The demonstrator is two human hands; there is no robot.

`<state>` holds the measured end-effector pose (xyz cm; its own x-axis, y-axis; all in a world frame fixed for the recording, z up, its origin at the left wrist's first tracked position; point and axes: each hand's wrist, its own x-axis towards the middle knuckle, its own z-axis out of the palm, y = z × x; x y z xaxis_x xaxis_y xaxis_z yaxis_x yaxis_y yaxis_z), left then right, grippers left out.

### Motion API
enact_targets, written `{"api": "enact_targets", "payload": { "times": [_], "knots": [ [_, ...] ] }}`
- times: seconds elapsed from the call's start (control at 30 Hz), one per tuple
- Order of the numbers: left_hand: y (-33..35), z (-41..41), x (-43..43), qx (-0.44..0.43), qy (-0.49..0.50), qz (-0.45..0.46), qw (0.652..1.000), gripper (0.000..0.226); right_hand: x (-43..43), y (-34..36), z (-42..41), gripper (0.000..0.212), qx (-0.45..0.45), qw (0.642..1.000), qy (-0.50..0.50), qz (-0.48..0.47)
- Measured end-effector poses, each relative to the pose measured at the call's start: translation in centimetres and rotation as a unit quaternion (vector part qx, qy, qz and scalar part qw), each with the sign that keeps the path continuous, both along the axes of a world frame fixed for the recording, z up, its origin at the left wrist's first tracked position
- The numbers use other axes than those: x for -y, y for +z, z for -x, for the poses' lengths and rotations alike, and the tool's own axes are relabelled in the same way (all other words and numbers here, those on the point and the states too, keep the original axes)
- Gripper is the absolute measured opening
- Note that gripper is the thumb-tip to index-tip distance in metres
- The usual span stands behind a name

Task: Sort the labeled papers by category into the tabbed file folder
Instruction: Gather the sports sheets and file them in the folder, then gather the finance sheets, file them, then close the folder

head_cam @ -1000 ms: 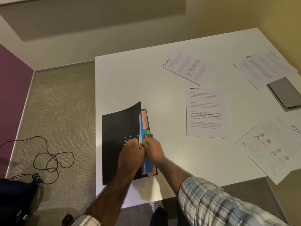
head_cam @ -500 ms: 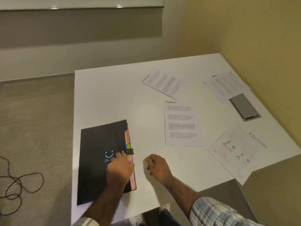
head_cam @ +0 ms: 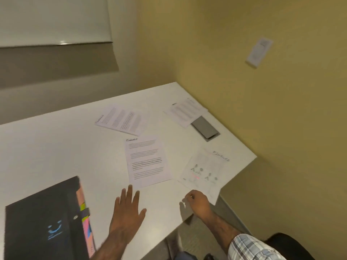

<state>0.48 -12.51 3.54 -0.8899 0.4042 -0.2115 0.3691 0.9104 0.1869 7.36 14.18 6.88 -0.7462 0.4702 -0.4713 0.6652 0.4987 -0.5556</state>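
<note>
Nearest, the black folder (head_cam: 43,222) lies flat on the white table (head_cam: 56,147), with coloured tabs along its right edge. Just right of the folder, the left hand (head_cam: 125,216) is spread flat and holds nothing. Farther right of the folder, the right hand (head_cam: 197,202) curls at the near corner of a diagram sheet (head_cam: 204,171); I cannot tell whether it has a grip. Beyond and right of the folder lie 3 text sheets: the middle sheet (head_cam: 147,162), the far sheet (head_cam: 122,120) and the corner sheet (head_cam: 185,111).

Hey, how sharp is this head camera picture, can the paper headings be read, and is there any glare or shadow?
Head view: motion-blurred throughout, so the headings on the middle paper and the diagram paper smear, barely legible. Head view: a small glare spot on the white board, top left. Head view: the right hand casts a soft shadow on the table.
</note>
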Motion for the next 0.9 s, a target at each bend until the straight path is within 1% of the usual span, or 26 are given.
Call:
{"api": "enact_targets", "payload": {
  "times": [0.07, 0.1, 0.2, 0.3, 0.37, 0.43, 0.47, 0.57, 0.67, 0.77, 0.9],
  "knots": [
    [-0.3, 0.5, -3.2, -0.005, -0.048, -0.005, 0.999, 0.084, -3.5, 0.1, 0.2, 0.017, -0.007, 0.999, -0.048, -0.001],
    [-0.1, 1.0, -5.1, 0.003, -0.074, 0.006, 0.997, 0.083, -5.3, 0.0, 0.4, 0.02, -0.007, 0.998, -0.068, -0.001],
    [1.1, 2.2, -10.8, 0.02, -0.12, 0.023, 0.992, 0.076, -11.0, -0.9, 1.4, 0.042, -0.013, 0.99, -0.135, 0.031],
    [0.2, 3.3, -17.1, 0.055, -0.123, -0.01, 0.991, 0.082, -16.8, -2.2, 2.6, 0.058, -0.022, 0.989, -0.144, 0.029],
    [-0.4, 3.9, -21.6, 0.06, -0.134, 0.005, 0.989, 0.084, -20.8, -2.9, 3.5, 0.059, -0.031, 0.989, -0.142, 0.027],
    [-0.6, 4.5, -25.5, 0.096, -0.141, 0.03, 0.985, 0.088, -24.5, -3.9, 4.4, 0.054, -0.035, 0.992, -0.118, 0.012],
    [-0.9, 4.8, -27.1, 0.108, -0.146, 0.042, 0.982, 0.09, -26.0, -4.5, 4.8, 0.06, -0.028, 0.993, -0.111, 0.001],
    [-2.0, 5.3, -30.7, 0.136, -0.15, 0.047, 0.978, 0.098, -29.3, -6.2, 5.9, 0.092, 0.03, 0.996, -0.066, -0.045],
    [-3.0, 5.3, -33.0, 0.162, -0.133, 0.045, 0.977, 0.101, -30.5, -5.9, 7.1, 0.108, 0.042, 0.993, -0.015, -0.107],
    [-3.6, 5.4, -34.1, 0.182, -0.114, 0.057, 0.975, 0.103, -31.3, -6.1, 8.1, 0.111, 0.051, 0.991, 0.018, -0.125],
    [-3.5, 4.9, -34.9, 0.209, -0.092, 0.071, 0.971, 0.105, -31.3, -5.7, 7.9, 0.103, 0.079, 0.991, 0.039, -0.098]
  ]
}}
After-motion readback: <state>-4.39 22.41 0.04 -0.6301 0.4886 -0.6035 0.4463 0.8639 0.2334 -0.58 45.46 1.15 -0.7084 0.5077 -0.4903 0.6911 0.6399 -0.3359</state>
